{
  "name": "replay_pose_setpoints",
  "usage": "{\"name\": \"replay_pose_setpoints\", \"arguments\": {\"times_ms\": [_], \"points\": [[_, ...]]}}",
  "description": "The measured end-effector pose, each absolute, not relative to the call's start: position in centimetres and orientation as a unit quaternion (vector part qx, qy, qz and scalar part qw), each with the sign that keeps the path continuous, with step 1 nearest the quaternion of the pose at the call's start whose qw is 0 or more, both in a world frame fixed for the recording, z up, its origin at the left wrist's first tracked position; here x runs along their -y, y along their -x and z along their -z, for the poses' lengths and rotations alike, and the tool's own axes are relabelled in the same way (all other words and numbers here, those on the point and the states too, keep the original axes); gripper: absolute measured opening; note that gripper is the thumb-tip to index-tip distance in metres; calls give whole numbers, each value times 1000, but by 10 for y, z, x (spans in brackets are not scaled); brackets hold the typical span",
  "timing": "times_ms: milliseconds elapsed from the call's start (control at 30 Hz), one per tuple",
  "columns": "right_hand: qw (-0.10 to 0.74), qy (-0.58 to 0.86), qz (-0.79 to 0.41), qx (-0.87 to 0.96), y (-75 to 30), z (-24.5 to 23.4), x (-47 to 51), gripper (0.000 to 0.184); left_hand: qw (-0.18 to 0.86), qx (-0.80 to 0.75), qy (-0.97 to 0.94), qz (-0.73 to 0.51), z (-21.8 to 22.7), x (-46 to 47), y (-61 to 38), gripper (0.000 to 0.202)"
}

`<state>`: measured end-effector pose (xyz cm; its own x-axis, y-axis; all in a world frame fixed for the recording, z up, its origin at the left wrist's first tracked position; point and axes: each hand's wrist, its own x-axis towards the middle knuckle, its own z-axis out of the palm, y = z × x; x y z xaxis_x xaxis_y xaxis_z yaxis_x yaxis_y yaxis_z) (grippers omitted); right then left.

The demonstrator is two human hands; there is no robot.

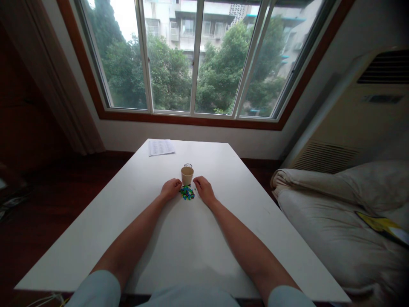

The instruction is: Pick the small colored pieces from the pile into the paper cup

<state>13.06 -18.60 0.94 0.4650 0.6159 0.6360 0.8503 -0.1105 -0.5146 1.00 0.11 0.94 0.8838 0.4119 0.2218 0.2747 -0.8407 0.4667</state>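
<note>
Tan, paper-like stock forms the cup [187, 178], which stands upright on the white table [188, 260]; its mouth faces up, but its depth is shaded, so we cannot tell what it contains. Small pieces [187, 193], mainly green and blue with some dark ones, lie in a loose pile just on our side of the cup; the pile sits between our two hands.

Hand state: our left hand [170, 189] is at the pile's left edge, fingers curled inward; our right hand [205, 191] is just right of the cup and pile, fingers bent, tips lowered. We cannot tell whether either hand pinches a piece — the fingertips are too small to read.

Behind the cup lies a thin, dark, looped object [188, 164]; papers [161, 147] lie well apart, at the table's far left corner.

Caution: we judge the cup to be light; a knuckle brushing its wall could tip it. A sideways sweep could scatter the pile, since the tabletop looks smooth; crowded pieces could also cling together — a careless pinch might lift two or drop one.
</note>
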Motion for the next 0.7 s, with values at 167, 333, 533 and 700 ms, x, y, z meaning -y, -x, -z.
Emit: {"name": "replay_pose_setpoints", "arguments": {"times_ms": [167,333,533,700], "points": [[434,729,135,511,-129,-10,187,21,221,-184,-945,-157,-11,-1,-9,24],[431,732,139,509,-128,-9,186,21,220,-181,-945,-160,-10,-1,-10,23],[424,730,138,517,-128,-10,187,23,221,-178,-945,-161,-8,-3,-11,23],[431,729,146,511,-128,-10,186,20,220,-176,-946,-162,-7,-3,-10,23]]}}
